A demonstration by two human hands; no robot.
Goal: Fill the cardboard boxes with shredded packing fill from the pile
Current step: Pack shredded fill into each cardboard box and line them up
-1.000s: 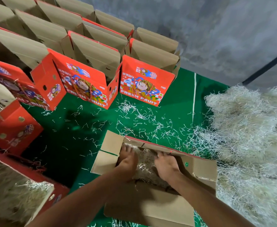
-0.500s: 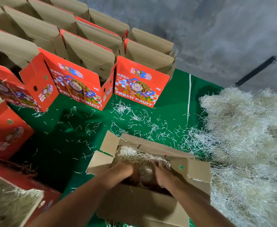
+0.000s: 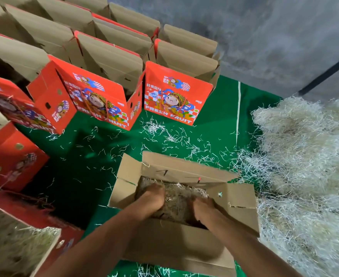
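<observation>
Since half a second ago your hands have pushed deeper into the open box [image 3: 180, 248], and the fill [image 3: 179, 198] inside sits lower and flatter. Head view: your left hand [image 3: 151, 198] and right hand [image 3: 202, 208] press down on the fill, well apart; fingers are buried, so curl cannot be told. The pile [image 3: 304, 156] lies right of the box, touching it. Red printed boxes [image 3: 172, 94] stand far and left on the green mat [image 3: 84, 160].
</observation>
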